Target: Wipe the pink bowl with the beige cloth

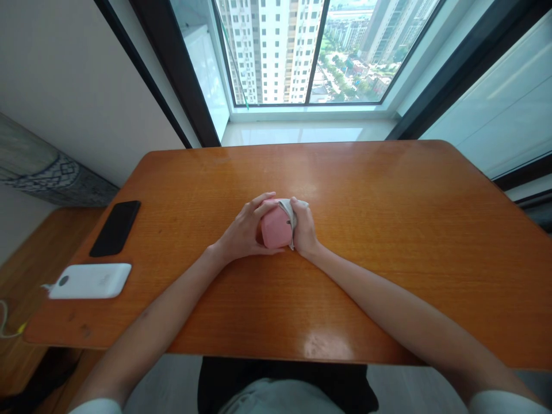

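Both hands meet mid-table: left hand [244, 230] cups a smooth, rounded pink case [275, 229], right hand [304, 230] grips a crumpled pale cloth [291, 211] against its side. Fingers hide the case's far edge. Leftward on the glossy wooden table [388, 230] lie a black phone [115, 227] and a white power bank [90, 281].

pink case [274, 230] partly hidden by both hands, grey cloth [293, 214] mostly covered, table [388, 230] corner cut off right

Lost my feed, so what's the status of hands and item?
Left hand and right hand both grip pink pouch mid-table. Black phone, white power bank far left, apart.
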The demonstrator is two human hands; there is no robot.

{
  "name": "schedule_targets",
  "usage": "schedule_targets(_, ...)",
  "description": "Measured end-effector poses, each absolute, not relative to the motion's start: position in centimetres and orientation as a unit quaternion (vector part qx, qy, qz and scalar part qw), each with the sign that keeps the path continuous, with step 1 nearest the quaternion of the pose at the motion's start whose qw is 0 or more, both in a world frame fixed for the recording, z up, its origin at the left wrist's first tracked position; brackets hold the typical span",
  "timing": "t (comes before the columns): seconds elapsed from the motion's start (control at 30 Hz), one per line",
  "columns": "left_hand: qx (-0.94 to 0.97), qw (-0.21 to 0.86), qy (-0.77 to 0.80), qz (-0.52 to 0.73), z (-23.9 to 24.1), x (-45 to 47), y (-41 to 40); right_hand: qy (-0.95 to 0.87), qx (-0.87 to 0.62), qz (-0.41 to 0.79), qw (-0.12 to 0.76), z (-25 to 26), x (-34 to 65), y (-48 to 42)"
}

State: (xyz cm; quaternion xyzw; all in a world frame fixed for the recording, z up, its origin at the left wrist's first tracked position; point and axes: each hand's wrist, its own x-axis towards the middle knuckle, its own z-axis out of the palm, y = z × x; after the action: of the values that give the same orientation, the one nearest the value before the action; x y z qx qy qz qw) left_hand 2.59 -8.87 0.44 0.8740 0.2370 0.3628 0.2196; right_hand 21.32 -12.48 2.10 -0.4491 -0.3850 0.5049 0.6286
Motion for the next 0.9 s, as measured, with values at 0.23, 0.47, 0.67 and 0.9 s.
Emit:
schedule_targets(0.23, 0.799, 0.371, 0.299, 0.366, 0.0, 3.0, -9.4, -0.432, -0.434, 0.502, 0.611, 2.1, 21.2, -13.3)
schedule_targets(0.47, 0.862, 0.241, 0.233, 0.38, 0.1, 2.5, -8.8, -0.387, -0.441, 0.525, 0.617, 2.1, 21.4, -12.4)
schedule_targets(0.67, 0.837, 0.268, 0.271, 0.392, 0.9, 2.9, -9.4, -0.407, -0.432, 0.507, 0.625, 1.9, 21.2, -12.9)
schedule_targets(0.9, 0.806, 0.36, 0.264, 0.389, -0.5, 2.8, -8.7, -0.41, -0.451, 0.504, 0.612, 2.0, 21.2, -13.0)
